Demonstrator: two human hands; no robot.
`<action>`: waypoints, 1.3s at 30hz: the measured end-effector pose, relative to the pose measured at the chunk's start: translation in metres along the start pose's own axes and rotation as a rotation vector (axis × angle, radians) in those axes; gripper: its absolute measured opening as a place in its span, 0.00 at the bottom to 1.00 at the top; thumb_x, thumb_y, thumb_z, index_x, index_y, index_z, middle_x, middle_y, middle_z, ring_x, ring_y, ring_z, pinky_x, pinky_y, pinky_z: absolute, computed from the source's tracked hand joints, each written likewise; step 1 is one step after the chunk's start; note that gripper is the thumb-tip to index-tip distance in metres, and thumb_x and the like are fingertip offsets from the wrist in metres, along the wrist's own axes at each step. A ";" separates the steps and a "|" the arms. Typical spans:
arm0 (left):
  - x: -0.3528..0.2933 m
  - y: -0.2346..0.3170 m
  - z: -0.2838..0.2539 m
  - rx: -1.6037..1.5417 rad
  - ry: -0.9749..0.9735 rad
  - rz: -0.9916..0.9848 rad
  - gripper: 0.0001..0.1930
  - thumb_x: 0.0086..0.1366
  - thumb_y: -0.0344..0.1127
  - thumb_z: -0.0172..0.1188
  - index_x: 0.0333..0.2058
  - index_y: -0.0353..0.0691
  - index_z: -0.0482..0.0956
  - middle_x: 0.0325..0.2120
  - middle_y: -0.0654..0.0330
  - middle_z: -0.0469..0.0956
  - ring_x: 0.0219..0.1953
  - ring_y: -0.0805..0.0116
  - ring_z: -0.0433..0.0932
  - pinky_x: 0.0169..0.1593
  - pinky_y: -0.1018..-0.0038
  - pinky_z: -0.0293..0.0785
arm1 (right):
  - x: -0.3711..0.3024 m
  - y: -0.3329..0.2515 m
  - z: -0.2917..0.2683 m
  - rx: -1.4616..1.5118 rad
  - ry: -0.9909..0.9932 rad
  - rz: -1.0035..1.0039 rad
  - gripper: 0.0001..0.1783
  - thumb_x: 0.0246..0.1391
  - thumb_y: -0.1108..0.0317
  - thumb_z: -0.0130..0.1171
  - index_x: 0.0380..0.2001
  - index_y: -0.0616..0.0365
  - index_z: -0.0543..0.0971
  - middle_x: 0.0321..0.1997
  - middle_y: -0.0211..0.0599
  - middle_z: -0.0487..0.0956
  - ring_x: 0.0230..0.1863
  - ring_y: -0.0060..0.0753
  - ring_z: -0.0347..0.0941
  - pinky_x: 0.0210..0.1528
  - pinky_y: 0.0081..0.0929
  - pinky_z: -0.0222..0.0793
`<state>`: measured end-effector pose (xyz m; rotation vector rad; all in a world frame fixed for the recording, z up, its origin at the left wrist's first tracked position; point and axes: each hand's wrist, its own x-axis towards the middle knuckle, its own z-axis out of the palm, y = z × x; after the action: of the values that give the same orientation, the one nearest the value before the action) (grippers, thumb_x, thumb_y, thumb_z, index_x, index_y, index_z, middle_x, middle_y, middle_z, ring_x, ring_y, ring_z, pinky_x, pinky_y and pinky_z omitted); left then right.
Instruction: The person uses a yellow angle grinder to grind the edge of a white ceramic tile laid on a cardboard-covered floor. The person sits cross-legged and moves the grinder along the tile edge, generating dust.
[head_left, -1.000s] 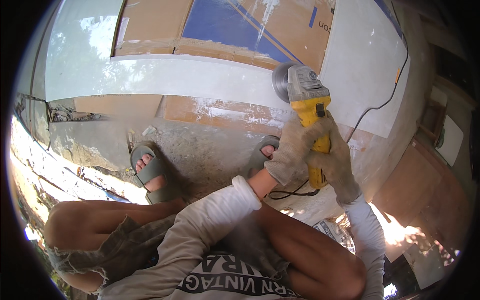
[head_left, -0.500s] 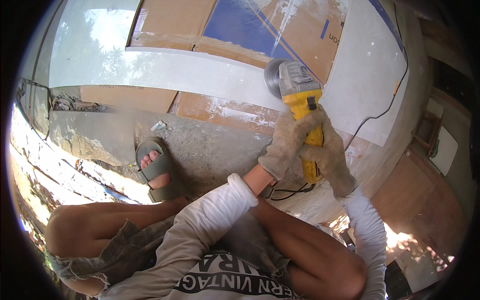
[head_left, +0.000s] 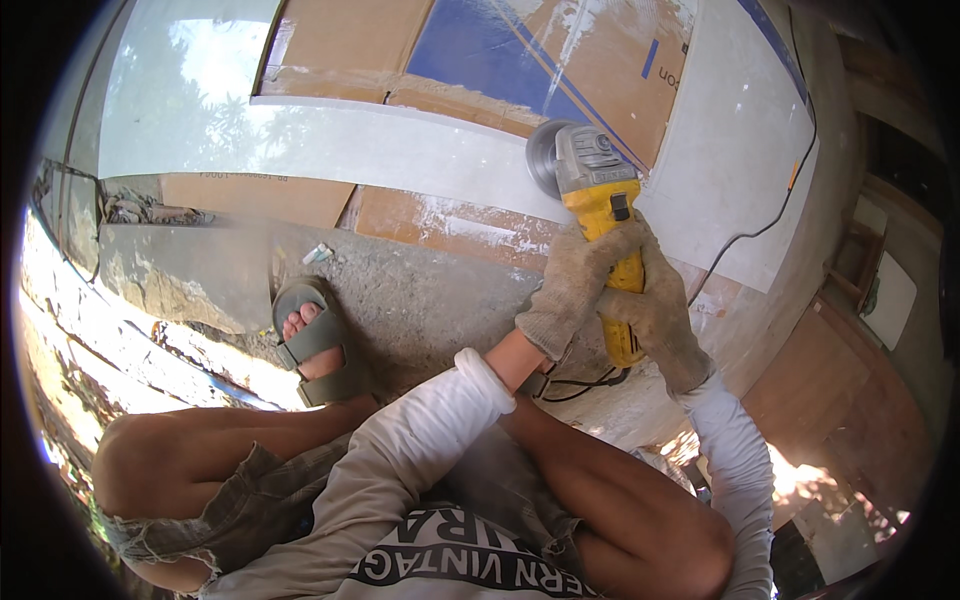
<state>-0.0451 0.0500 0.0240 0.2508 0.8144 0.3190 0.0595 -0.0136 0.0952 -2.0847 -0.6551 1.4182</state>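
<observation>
A yellow angle grinder (head_left: 605, 210) with a grey metal head is held in both my gloved hands. My left hand (head_left: 585, 265), in a dusty tan work glove, wraps round the body just behind the switch. Lower down, my right hand (head_left: 660, 320), gloved alike, closes round the rear of the body. The round grey disc (head_left: 545, 160) at the tool's front stands tilted over the inner edge of a white flat panel (head_left: 450, 146); whether it touches the surface I cannot tell. A black cord (head_left: 590, 380) leaves the grinder's back end.
Brown and blue cardboard (head_left: 470, 70) lies inside the panel's frame, with more cardboard strips (head_left: 440, 215) under its near edge. A black cable (head_left: 760, 230) crosses the panel's right side. My sandalled foot (head_left: 315, 340) rests on rough concrete. Brown boards (head_left: 840, 400) lie at the right.
The grinder's head and disc have shifted very slightly to the left. Both hands keep the same grip.
</observation>
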 end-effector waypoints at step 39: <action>0.004 -0.015 0.010 -0.013 -0.022 -0.016 0.22 0.70 0.44 0.68 0.53 0.32 0.79 0.42 0.54 0.84 0.42 0.66 0.86 0.46 0.70 0.84 | -0.005 0.010 -0.011 0.092 -0.002 0.026 0.55 0.53 0.67 0.75 0.79 0.63 0.57 0.63 0.41 0.78 0.62 0.34 0.77 0.64 0.33 0.75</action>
<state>-0.0322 0.0368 0.0228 0.2351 0.7919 0.3059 0.0697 -0.0257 0.0951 -2.0271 -0.5547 1.4377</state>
